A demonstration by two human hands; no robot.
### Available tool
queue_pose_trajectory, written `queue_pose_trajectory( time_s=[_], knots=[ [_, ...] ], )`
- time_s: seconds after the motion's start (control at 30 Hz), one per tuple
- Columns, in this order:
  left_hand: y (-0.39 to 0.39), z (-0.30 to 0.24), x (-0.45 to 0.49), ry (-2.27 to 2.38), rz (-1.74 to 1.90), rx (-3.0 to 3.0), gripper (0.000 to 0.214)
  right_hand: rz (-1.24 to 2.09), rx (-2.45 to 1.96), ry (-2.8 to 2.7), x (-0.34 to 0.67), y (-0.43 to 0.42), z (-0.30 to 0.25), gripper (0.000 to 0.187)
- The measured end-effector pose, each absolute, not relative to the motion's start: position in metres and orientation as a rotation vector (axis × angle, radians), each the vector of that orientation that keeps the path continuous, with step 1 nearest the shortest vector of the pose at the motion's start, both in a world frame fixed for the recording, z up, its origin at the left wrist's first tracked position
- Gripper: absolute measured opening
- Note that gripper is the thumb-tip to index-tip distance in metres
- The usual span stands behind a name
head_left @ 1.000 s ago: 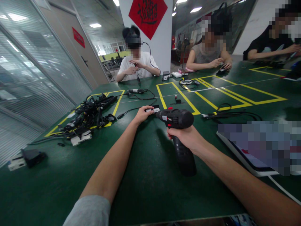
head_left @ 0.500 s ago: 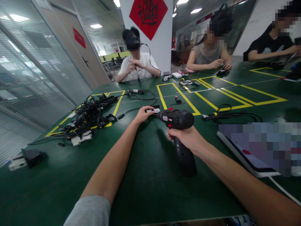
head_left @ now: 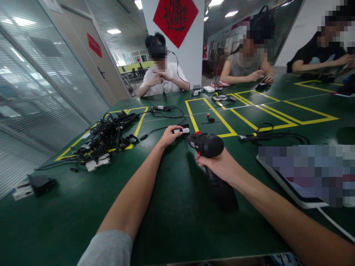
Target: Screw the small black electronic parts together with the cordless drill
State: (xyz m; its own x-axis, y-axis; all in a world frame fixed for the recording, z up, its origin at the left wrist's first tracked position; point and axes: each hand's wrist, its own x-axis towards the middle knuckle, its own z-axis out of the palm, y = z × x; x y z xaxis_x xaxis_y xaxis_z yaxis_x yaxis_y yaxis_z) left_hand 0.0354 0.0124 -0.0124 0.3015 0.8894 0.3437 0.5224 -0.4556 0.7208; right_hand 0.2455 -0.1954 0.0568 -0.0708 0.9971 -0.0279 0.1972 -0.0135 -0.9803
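From my remote feed, I have the left hand (head_left: 169, 136) holding a small black rectangular box with a white label (head_left: 185, 130) on the dark green table (head_left: 169, 207), and the right hand (head_left: 223, 167) gripping a black, red-trimmed pistol-shaped drill (head_left: 208, 145), whose tilt could make it skid into the left hand.

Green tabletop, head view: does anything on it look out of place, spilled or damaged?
The tangled heap of black cables at the left sprawls over a yellow tape outline, so it looks untidy. No spill shows, and the black pistol-shaped power drill looks undamaged.
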Motion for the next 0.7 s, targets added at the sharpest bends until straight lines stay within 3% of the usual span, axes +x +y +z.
queue_pose_trajectory(
  time_s=[0.13, 0.33, 0.5, 0.7],
  knots=[
    [0.009, -0.014, 0.037, 1.252, 1.032, 2.185, 0.037, 0.987, -1.411, -1.6, 0.243, -0.21, 0.064, 0.049],
    [0.004, -0.02, 0.042, 1.295, 1.048, 2.356, 0.071, 0.749, -1.679, -1.916, 0.227, -0.221, 0.063, 0.076],
    [0.005, -0.023, 0.041, 1.311, 1.009, 2.569, 0.054, 0.558, -1.92, -2.224, 0.219, -0.223, 0.054, 0.105],
    [0.002, -0.023, 0.04, 1.339, 1.021, 2.673, 0.042, 0.587, -2.002, -2.267, 0.213, -0.222, 0.056, 0.113]
  ],
)
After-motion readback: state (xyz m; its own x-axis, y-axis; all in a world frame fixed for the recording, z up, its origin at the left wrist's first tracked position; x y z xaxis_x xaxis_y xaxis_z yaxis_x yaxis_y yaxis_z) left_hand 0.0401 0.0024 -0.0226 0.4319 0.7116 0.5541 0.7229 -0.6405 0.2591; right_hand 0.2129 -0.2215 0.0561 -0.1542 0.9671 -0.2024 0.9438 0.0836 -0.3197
